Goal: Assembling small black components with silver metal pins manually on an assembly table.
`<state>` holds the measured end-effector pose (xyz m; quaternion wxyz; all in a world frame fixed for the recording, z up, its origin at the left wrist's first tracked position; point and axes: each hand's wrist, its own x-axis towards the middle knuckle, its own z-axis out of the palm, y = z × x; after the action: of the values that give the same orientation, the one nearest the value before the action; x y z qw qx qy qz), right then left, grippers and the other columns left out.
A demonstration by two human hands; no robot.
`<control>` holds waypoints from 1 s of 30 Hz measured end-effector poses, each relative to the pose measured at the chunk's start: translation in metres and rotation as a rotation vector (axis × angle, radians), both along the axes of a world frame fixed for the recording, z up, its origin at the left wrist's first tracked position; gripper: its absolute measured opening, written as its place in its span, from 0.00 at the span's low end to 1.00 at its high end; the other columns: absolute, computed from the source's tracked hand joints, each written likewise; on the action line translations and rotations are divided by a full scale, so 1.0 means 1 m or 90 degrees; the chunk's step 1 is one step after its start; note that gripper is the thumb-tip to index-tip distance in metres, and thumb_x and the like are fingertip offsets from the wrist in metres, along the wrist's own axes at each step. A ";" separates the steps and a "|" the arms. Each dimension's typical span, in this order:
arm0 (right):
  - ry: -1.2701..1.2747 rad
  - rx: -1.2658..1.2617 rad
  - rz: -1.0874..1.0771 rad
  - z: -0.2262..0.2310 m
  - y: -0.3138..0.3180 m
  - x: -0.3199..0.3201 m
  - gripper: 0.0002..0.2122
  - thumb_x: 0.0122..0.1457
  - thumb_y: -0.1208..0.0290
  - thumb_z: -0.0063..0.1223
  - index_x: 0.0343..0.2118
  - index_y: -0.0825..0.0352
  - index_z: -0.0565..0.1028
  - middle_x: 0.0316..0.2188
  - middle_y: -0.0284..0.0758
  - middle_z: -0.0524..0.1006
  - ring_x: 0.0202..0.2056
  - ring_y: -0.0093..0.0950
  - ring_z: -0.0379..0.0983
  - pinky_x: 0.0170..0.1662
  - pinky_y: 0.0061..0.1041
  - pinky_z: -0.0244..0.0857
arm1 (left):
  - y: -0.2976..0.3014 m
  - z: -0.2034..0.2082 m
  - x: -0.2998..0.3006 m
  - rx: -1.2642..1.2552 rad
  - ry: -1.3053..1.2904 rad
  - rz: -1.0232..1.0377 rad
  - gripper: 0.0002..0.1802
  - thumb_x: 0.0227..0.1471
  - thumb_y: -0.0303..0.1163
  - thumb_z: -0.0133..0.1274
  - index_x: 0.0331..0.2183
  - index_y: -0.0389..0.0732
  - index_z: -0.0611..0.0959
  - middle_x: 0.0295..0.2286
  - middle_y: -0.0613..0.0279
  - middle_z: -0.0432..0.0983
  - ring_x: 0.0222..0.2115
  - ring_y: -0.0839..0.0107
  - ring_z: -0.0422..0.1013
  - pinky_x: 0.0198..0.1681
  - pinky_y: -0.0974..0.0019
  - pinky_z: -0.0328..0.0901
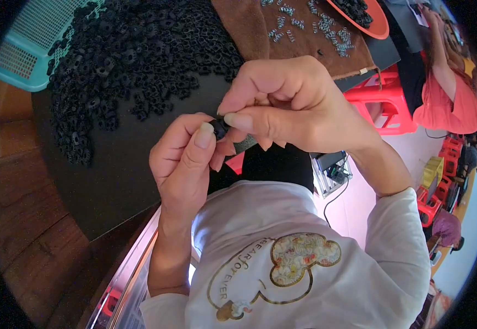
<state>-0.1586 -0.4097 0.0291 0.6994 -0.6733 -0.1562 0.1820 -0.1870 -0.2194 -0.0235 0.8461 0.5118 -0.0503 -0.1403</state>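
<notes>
My left hand (181, 159) grips a small black plastic part (220, 129) between thumb and fingers. At that part's upper edge, my right hand (299, 107) is closed in a pinch, its thumb tip touching or almost touching the black part. Whatever lies between the right fingertips is too small and covered to name. Both hands are held in front of my body, above the near edge of the dark table (120, 189). Beyond them spreads a big heap of similar black plastic parts (156, 49).
A green plastic basket (21, 63) stands at the far left. Several small metal springs (344, 39) lie on a brown cloth (249, 30), beside an orange bowl (380, 27) of black pieces. Red stools (381, 101) and other people (450, 98) are to the right.
</notes>
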 end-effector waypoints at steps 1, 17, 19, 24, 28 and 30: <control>0.001 0.001 -0.001 0.001 0.000 0.000 0.01 0.54 0.81 0.51 0.29 0.73 0.73 0.21 0.33 0.76 0.23 0.17 0.71 0.25 0.18 0.65 | 0.001 0.000 0.000 0.005 0.006 -0.012 0.12 0.61 0.33 0.47 0.35 0.34 0.77 0.27 0.63 0.75 0.23 0.84 0.64 0.25 0.80 0.58; 0.129 0.012 0.077 0.000 -0.008 -0.001 0.03 0.59 0.77 0.54 0.32 0.71 0.74 0.23 0.33 0.78 0.18 0.13 0.68 0.19 0.12 0.60 | 0.003 0.006 0.000 0.063 -0.003 -0.071 0.13 0.58 0.36 0.50 0.32 0.34 0.78 0.23 0.66 0.72 0.21 0.85 0.60 0.24 0.79 0.54; 0.127 0.008 0.075 -0.001 -0.007 -0.002 0.03 0.58 0.77 0.54 0.32 0.71 0.74 0.22 0.32 0.77 0.18 0.13 0.68 0.19 0.12 0.60 | 0.002 0.006 -0.001 0.060 0.002 -0.062 0.13 0.58 0.36 0.50 0.31 0.34 0.78 0.23 0.66 0.72 0.21 0.85 0.59 0.23 0.79 0.54; 0.126 0.004 0.047 0.001 -0.005 -0.006 0.02 0.58 0.78 0.54 0.32 0.71 0.75 0.22 0.31 0.77 0.18 0.13 0.68 0.19 0.12 0.60 | 0.001 0.004 -0.001 0.053 0.002 -0.048 0.12 0.59 0.35 0.50 0.32 0.34 0.78 0.23 0.67 0.71 0.21 0.86 0.59 0.23 0.79 0.53; 0.100 -0.004 0.029 0.000 -0.002 -0.009 0.01 0.58 0.79 0.53 0.32 0.71 0.75 0.21 0.30 0.77 0.17 0.13 0.68 0.19 0.12 0.60 | 0.002 0.006 -0.004 0.065 0.002 -0.030 0.12 0.59 0.34 0.49 0.32 0.34 0.78 0.24 0.70 0.70 0.22 0.86 0.59 0.24 0.80 0.54; 0.067 -0.020 0.028 -0.001 -0.002 -0.010 0.01 0.58 0.80 0.52 0.32 0.70 0.75 0.21 0.30 0.77 0.18 0.13 0.68 0.19 0.12 0.60 | -0.002 0.007 -0.005 0.076 0.009 -0.017 0.12 0.59 0.34 0.49 0.32 0.33 0.78 0.24 0.71 0.69 0.22 0.87 0.59 0.25 0.81 0.54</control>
<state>-0.1684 -0.4117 0.0283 0.6918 -0.6700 -0.1314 0.2350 -0.1920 -0.2213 -0.0161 0.8124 0.5596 -0.0431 -0.1581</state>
